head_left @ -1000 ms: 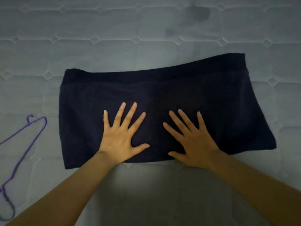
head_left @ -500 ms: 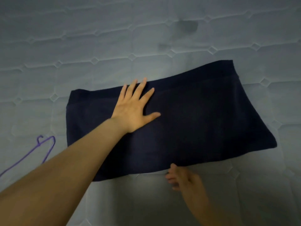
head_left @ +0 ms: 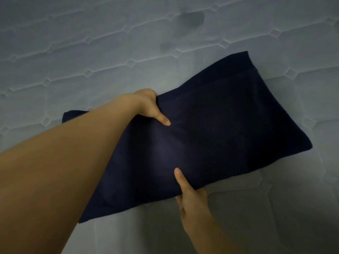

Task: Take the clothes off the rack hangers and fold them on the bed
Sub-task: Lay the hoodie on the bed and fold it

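A folded dark navy garment (head_left: pixel 220 125) lies as a wide strip on the grey quilted mattress (head_left: pixel 91 52). My left hand (head_left: pixel 148 105) grips its far edge near the middle, thumb on top and fingers tucked under the cloth. At the near edge my right hand (head_left: pixel 190 195) pinches the fabric, with its thumb lying on top and its fingers underneath. My left forearm covers the garment's left part.
The mattress spreads out on all sides of the garment. A dark stain (head_left: pixel 192 19) marks it near the top.
Both hands left their flat press on the cloth. The left went to the far edge and took hold, the right took hold of the near edge. The purple hanger has left the view.
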The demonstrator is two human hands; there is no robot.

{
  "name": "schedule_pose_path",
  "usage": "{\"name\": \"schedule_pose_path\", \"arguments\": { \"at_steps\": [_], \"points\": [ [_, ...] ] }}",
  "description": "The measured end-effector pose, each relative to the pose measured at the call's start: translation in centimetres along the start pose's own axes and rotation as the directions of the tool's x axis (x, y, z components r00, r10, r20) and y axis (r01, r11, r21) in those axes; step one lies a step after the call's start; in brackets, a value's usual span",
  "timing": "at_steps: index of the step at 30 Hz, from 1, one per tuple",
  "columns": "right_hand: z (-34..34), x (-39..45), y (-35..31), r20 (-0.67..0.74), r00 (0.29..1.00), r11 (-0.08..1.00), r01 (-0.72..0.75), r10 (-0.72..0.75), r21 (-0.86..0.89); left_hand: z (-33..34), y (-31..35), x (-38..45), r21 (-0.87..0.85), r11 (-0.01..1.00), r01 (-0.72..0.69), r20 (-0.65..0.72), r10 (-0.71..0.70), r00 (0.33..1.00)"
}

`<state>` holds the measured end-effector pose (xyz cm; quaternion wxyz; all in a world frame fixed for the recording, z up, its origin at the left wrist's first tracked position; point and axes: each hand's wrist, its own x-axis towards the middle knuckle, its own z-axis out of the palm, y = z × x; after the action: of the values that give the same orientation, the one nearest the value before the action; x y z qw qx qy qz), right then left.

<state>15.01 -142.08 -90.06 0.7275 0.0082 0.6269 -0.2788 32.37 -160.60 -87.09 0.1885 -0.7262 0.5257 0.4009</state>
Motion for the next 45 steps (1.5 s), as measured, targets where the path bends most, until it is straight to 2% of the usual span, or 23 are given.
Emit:
{"name": "schedule_pose_path", "arguments": {
  "at_steps": [5, 8, 12, 16, 19, 22, 24, 26, 29, 30, 33, 36, 39, 41, 43, 45],
  "points": [
    [-1.8, -1.9, -1.5, 0.049, 0.998, 0.999, 0.047, -0.046, -0.021, -0.3, -1.0, -2.3, -0.294, 0.955, 0.036, 0.199, 0.025, 0.98],
    [-2.0, -3.6, -3.9, 0.108, 0.99, 0.995, 0.095, -0.095, 0.008, -0.4, -1.9, -4.5, -0.507, 0.861, 0.05, 0.201, 0.062, 0.978],
    [0.0, -5.9, -9.3, 0.149, 0.969, 0.976, 0.208, -0.195, -0.071, -2.7, -2.9, -8.5, -0.748, 0.663, -0.008, 0.063, 0.083, 0.995],
    [4.3, -8.4, -16.8, 0.225, 0.888, 0.866, 0.447, -0.4, -0.223, -6.3, -3.4, -12.5, -0.922, 0.349, -0.166, -0.176, 0.004, 0.984],
    [8.0, -10.4, -22.1, 0.325, 0.778, 0.731, 0.622, -0.537, -0.281, -8.7, -3.7, -15.1, -0.942, 0.16, -0.294, -0.305, -0.043, 0.951],
    [11.1, -13.1, -25.6, 0.441, 0.657, 0.583, 0.75, -0.611, -0.311, -10.6, -4.5, -17.7, -0.905, 0.051, -0.421, -0.424, -0.055, 0.904],
    [12.2, -14.6, -26.7, 0.517, 0.599, 0.547, 0.792, -0.611, -0.272, -11.0, -4.7, -19.3, -0.87, -0.018, -0.492, -0.491, -0.046, 0.87],
    [12.4, -15.5, -27.1, 0.558, 0.585, 0.551, 0.795, -0.589, -0.253, -10.6, -5.0, -20.7, -0.837, -0.092, -0.539, -0.541, -0.008, 0.841],
    [11.5, -15.2, -26.3, 0.532, 0.622, 0.548, 0.775, -0.575, -0.314, -8.4, -5.2, -22.5, -0.814, -0.221, -0.537, -0.558, 0.043, 0.829],
    [10.7, -14.5, -25.5, 0.526, 0.638, 0.543, 0.765, -0.562, -0.347, -7.0, -5.4, -22.6, -0.818, -0.23, -0.527, -0.546, 0.023, 0.837],
    [6.9, -11.5, -22.0, 0.502, 0.716, 0.524, 0.698, -0.485, -0.488, -0.8, -5.8, -21.6, -0.888, -0.163, -0.43, -0.423, -0.079, 0.903],
    [1.1, -8.0, -17.5, 0.418, 0.855, 0.515, 0.519, -0.307, -0.682, 7.7, -6.0, -20.2, -0.962, -0.105, -0.253, -0.231, -0.184, 0.955],
    [-4.8, -5.2, -13.5, 0.301, 0.948, 0.425, 0.314, -0.1, -0.849, 14.4, -5.3, -20.1, -0.996, -0.028, -0.084, -0.079, -0.16, 0.984],
    [-7.2, -4.3, -11.9, 0.243, 0.969, 0.373, 0.238, -0.032, -0.897, 16.6, -5.3, -20.0, -0.999, 0.032, 0.02, 0.016, -0.106, 0.994],
    [-8.3, -3.7, -11.2, 0.234, 0.972, 0.409, 0.22, -0.015, -0.886, 17.7, -6.1, -19.2, -0.992, 0.09, 0.089, 0.081, -0.09, 0.993],
    [-8.2, -2.9, -11.6, 0.28, 0.96, 0.46, 0.259, -0.024, -0.849, 17.1, -6.8, -18.6, -0.99, 0.106, 0.094, 0.085, -0.085, 0.993]
  ]
}}
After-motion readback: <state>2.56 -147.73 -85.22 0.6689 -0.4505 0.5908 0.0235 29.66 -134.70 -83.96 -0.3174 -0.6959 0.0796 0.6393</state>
